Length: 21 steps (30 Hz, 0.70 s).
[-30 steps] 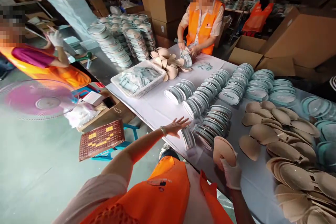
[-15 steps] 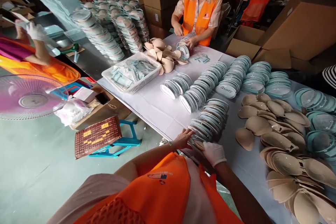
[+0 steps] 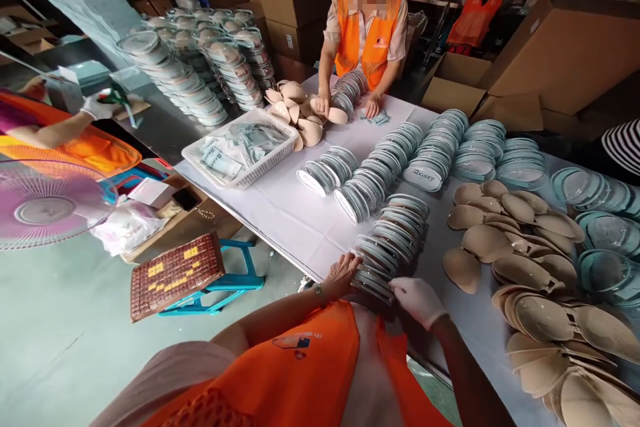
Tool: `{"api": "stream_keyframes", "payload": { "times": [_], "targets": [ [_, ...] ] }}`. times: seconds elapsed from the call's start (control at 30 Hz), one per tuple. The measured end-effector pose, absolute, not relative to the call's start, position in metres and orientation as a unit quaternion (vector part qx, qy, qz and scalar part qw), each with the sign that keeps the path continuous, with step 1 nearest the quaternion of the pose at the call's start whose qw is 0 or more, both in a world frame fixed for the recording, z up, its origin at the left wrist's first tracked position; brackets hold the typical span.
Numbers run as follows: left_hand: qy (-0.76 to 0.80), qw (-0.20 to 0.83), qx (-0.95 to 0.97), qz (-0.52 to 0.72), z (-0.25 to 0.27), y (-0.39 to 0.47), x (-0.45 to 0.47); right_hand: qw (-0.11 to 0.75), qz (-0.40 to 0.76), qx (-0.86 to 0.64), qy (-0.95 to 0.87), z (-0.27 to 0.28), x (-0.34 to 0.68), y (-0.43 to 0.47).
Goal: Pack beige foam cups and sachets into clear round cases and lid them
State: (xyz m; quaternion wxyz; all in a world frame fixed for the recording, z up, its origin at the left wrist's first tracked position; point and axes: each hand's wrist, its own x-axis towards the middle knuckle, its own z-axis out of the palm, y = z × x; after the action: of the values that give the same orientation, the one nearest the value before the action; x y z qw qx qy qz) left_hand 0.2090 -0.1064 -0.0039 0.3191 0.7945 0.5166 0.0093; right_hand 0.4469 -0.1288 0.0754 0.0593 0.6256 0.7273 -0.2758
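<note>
A row of oval clear plastic cases with pale blue rims [image 3: 403, 227] stands on edge close to my body. My left hand [image 3: 341, 275], bare, rests with extended fingers against the left end of the nearest cases. At the right end of the nearest case [image 3: 371, 285], my right hand [image 3: 419, 301] in a white glove has its fingers curled and pinched on the rim. That case's contents are hard to make out. To the right of my right hand lie piles of beige bra cups [image 3: 533, 267], joined in pairs.
More rows of oval cases [image 3: 375, 173] stand mid-table. A white basket [image 3: 265, 163] holds printed packets. Beside loose beige cups [image 3: 305, 130], a co-worker [image 3: 370, 33] in an orange vest works opposite. A stool [image 3: 177, 277] and a pink fan [image 3: 50, 207] are at left.
The beige cup that showed between my hands is out of sight, and the nearest case stands against the row. Across the table, the co-worker's hand has moved onto the loose cups.
</note>
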Motion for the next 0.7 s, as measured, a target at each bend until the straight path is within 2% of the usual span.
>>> {"api": "stream_keyframes", "payload": {
  "times": [0.1, 0.13, 0.2, 0.27, 0.37, 0.53, 0.6, 0.7],
  "targets": [
    [0.519, 0.303, 0.799, 0.001, 0.001, -0.099, 0.201, -0.221, -0.262, 0.717, 0.608, 0.064, 0.494, -0.103],
    [0.516, 0.298, 0.803, 0.004, 0.003, -0.096, 0.197, -0.281, -0.235, 0.735, 0.57, 0.058, 0.506, -0.092],
    [0.51, 0.298, 0.807, 0.029, 0.006, -0.087, 0.191, -0.36, -0.173, 0.74, 0.541, 0.047, 0.52, -0.063],
    [0.516, 0.326, 0.789, 0.072, 0.007, -0.077, 0.194, -0.401, -0.127, 0.729, 0.54, 0.037, 0.52, -0.03],
    [0.531, 0.391, 0.744, 0.109, 0.002, -0.064, 0.218, -0.363, -0.124, 0.759, 0.526, 0.031, 0.503, 0.02],
    [0.56, 0.399, 0.713, 0.138, -0.019, -0.074, 0.264, -0.179, -0.152, 0.813, 0.533, 0.03, 0.468, 0.062],
    [0.548, 0.409, 0.714, 0.15, -0.024, -0.082, 0.266, -0.165, -0.139, 0.818, 0.533, 0.023, 0.466, 0.061],
    [0.527, 0.415, 0.725, 0.156, -0.018, -0.069, 0.261, -0.204, -0.133, 0.81, 0.533, 0.005, 0.484, 0.053]
  ]
}}
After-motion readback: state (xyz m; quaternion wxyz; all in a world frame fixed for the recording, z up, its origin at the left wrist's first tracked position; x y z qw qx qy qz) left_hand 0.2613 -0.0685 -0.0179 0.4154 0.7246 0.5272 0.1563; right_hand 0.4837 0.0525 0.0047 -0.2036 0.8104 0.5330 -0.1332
